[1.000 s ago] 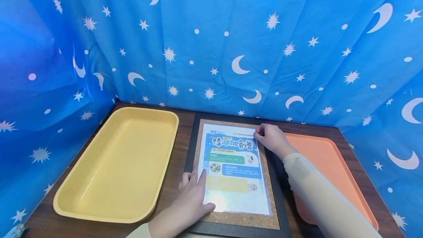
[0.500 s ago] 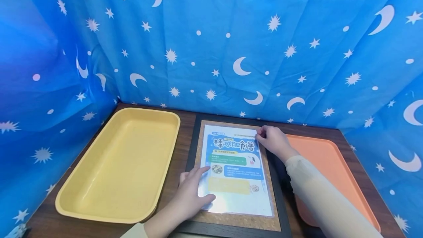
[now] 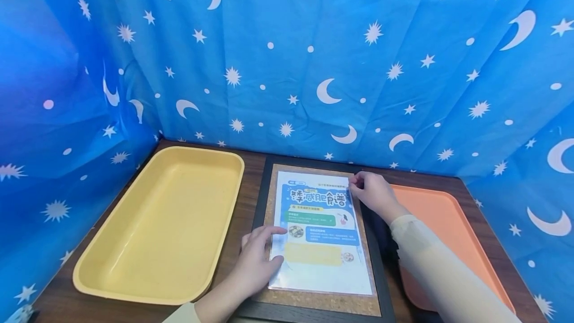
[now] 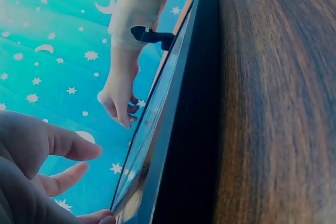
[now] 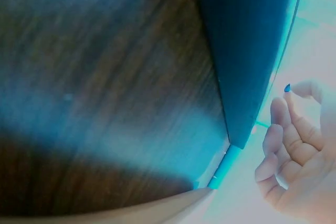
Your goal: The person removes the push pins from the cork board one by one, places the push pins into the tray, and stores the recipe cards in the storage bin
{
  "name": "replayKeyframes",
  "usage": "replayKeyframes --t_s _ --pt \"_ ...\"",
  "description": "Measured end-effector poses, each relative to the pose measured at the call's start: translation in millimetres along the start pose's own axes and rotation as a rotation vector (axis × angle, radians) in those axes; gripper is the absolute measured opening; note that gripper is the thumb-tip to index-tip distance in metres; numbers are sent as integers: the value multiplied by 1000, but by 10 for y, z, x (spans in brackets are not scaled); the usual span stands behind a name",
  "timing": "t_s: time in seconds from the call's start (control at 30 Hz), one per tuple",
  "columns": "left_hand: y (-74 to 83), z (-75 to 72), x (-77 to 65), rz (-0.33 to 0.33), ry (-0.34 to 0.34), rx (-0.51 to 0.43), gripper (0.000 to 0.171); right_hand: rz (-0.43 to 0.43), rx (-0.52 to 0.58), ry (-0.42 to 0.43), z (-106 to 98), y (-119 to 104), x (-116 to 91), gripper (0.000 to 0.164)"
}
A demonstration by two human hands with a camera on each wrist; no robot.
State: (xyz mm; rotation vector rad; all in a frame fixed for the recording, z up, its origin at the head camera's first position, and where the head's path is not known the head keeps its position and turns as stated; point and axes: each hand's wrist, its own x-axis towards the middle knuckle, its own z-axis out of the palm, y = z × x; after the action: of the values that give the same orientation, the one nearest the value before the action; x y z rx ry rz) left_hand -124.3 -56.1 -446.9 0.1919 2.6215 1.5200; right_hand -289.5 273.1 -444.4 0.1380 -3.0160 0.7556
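- Left hand (image 3: 256, 260) has shifted a bit since half a second ago: its thumb sat further over the sheet (image 3: 314, 272), and now it's drawn back toward the board's left side. Right hand (image 3: 375, 193) has pretty much stayed put.
- So the sheet is lying flat on the cork board (image 3: 332, 302), with a strip of bare cork showing below it and the black frame all around.
- Left hand's at the board's lower left: thumb and fingers apart, index tip over the sheet's left edge. Can't tell which fingertips actually touch.
- Right hand's at the board's upper right, by the sheet's corner, thumb and index together, pinching a small blue thing (image 5: 287, 88). Can't tell if the sheet's caught in there too.
- Yellow tray (image 3: 157, 233) left of the board, orange tray (image 3: 450, 231) right of it.
- Wood table (image 3: 253, 168) under the board, blue moon-and-star curtain (image 3: 269, 14) behind it.
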Motion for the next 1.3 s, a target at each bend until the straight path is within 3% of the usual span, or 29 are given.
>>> replayKeyframes --t_s 0.2,0.6,0.8,1.3 --pt "12 -12 31 1 16 -30 45 3 5 16 -34 3 -33 21" --pt "-11 -77 93 15 -19 -43 46 -4 -22 34 -139 -28 -94 18" --pt "-72 -116 94 18 -25 -117 44 0 -15 49 -184 -2 -179 16" --pt "-80 -147 68 -145 -48 -449 55 13 -13 52 -242 154 -341 16"
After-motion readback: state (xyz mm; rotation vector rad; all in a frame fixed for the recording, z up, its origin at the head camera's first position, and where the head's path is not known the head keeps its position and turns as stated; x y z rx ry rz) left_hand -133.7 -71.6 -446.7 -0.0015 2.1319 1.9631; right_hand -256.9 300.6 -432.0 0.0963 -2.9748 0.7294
